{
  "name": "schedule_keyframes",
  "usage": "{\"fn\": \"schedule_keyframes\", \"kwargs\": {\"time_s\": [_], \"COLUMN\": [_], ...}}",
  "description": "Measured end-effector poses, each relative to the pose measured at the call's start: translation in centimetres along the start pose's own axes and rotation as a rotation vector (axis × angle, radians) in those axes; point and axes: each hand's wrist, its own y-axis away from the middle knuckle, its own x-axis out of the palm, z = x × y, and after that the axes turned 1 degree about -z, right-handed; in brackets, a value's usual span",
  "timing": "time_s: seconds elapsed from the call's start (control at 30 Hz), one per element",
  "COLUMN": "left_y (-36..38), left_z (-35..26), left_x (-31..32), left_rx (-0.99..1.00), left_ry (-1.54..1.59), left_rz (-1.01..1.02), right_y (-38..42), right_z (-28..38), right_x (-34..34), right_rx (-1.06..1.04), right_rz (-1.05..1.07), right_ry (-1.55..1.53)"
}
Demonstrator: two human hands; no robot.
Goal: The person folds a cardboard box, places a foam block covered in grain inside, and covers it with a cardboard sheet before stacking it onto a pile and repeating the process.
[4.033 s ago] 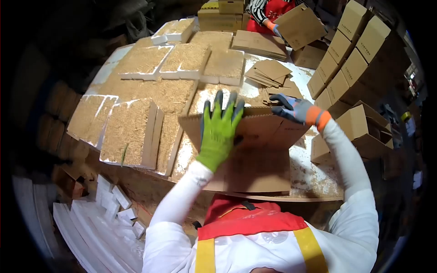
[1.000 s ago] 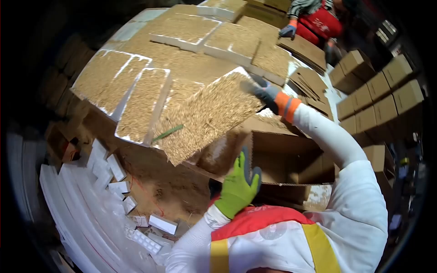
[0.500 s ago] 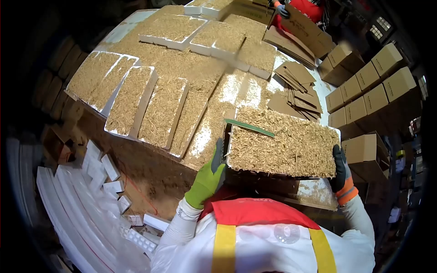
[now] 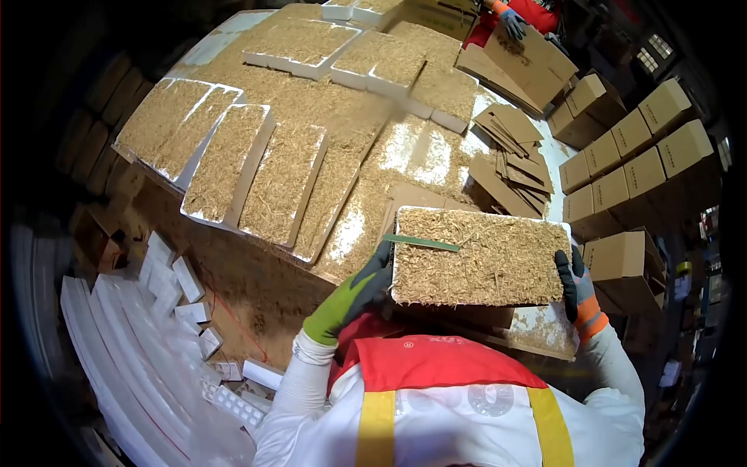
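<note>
In front of my body is a white-rimmed foam box (image 4: 482, 272) filled level with dry, straw-like shavings. My left hand (image 4: 352, 294), in a green and dark grey glove, grips its left end. Opposite it, my right hand (image 4: 578, 292), in a dark grey glove with an orange cuff, is closed around the right end. A green strip (image 4: 424, 243) lies across the shavings near the upper left corner. Part of a brown cardboard flap (image 4: 416, 200) shows just behind the box. The undersides of both hands are hidden.
Several filled foam boxes (image 4: 226, 167) stand on the shavings-strewn table (image 4: 342, 241). Flat cardboard pieces (image 4: 510, 167) are piled behind, with cartons (image 4: 622, 183) at right. White foam pieces (image 4: 187, 284) lie on the left floor. Another person's gloved hand (image 4: 512, 23) touches cardboard (image 4: 533, 62).
The foam box has shifted slightly toward my body and left, its top now seen more squarely. My hands have moved with it. The other person's cardboard has swung more open.
</note>
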Motion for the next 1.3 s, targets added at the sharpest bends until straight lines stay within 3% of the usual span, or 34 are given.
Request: {"fn": "schedule_keyframes", "kwargs": {"time_s": [0.07,0.13,0.17,0.2,0.23,0.3,0.33,0.43,0.47,0.5,0.53,0.57,0.6,0.63,0.7,0.73,0.8,0.83,0.9,0.97,1.03,1.07,1.13,1.2,1.27,1.3], "left_y": [-0.6,-0.3,-0.2,-0.6,-1.0,-1.7,-1.7,-1.2,-1.4,-1.6,-1.8,-1.5,-1.5,-1.6,-1.3,-1.2,-1.1,-1.2,-0.5,-1.8,-1.7,-1.9,-3.4,-3.9,-2.7,-2.3], "left_z": [0.0,-0.3,-1.5,-1.3,-1.0,0.4,0.3,0.4,1.1,1.6,1.6,0.2,0.1,-0.1,-1.6,-1.1,0.4,0.2,2.9,5.6,3.2,7.7,10.5,5.3,3.7,2.6], "left_x": [-0.7,-0.2,1.3,2.2,3.1,3.4,3.3,3.5,3.5,3.3,3.1,3.0,2.8,2.6,2.2,1.3,-0.6,-0.8,-3.0,-5.8,-8.4,-14.2,-18.2,-13.7,-10.9,-9.0], "left_rx": [-0.074,-0.070,-0.110,0.035,0.142,0.213,0.210,0.148,0.216,0.283,0.260,0.154,0.224,0.294,0.139,0.189,0.331,0.282,0.323,0.699,0.265,0.352,0.438,0.445,0.431,0.429], "left_ry": [0.267,0.118,-0.186,-0.549,-0.924,-1.049,-1.020,-0.976,-0.977,-0.980,-0.921,-0.889,-0.900,-0.912,-0.890,-0.858,-0.858,-0.748,-0.799,-0.384,-0.651,-0.300,0.075,0.140,0.002,-0.058], "left_rz": [0.036,-0.027,-0.128,-0.222,-0.374,-0.504,-0.484,-0.474,-0.506,-0.539,-0.532,-0.482,-0.486,-0.494,-0.443,-0.403,-0.312,-0.257,-0.345,-0.789,-1.520,-1.390,-1.255,-1.289,-1.166,-1.098], "right_y": [-0.5,-1.0,-1.4,-1.9,-2.5,-2.7,-3.2,-5.4,-7.2,-9.6,-12.3,-15.2,-17.7,-19.3,-25.9,-28.9,-32.8,-35.2,-36.6,-35.7,-34.8,-34.3,-34.4,-35.5,-32.9,-29.1], "right_z": [-2.0,-2.9,-3.2,-6.0,-6.4,-0.4,-0.6,2.2,5.5,8.2,9.9,9.7,12.7,15.9,15.3,14.7,13.1,11.0,10.2,10.4,9.8,9.0,8.0,7.1,8.0,12.1], "right_x": [0.2,-0.5,-1.1,-2.0,-1.7,-0.1,0.1,1.6,3.0,4.8,6.5,9.5,13.5,18.4,28.4,33.4,41.8,45.8,48.9,48.0,47.1,46.8,44.5,41.3,34.5,28.7], "right_rx": [0.034,0.053,0.058,0.069,-0.091,0.056,-0.018,-0.427,-0.494,-0.435,-0.679,-1.012,-0.666,-0.597,-0.552,-0.525,-0.428,-0.386,-0.319,-0.252,-0.237,-0.258,-0.278,-0.297,-0.351,-0.175], "right_rz": [-0.087,-0.044,-0.021,0.032,0.053,0.189,0.164,0.243,0.233,0.268,0.325,0.148,0.378,0.502,0.698,0.784,0.758,0.737,0.834,0.874,0.813,0.735,0.661,0.613,0.493,0.575], "right_ry": [-0.041,0.158,0.257,0.207,0.298,1.106,1.100,1.520,1.322,1.188,1.199,1.027,0.943,0.871,0.720,0.631,0.511,0.448,0.622,0.517,0.484,0.506,0.382,0.202,-0.050,-0.070]}}
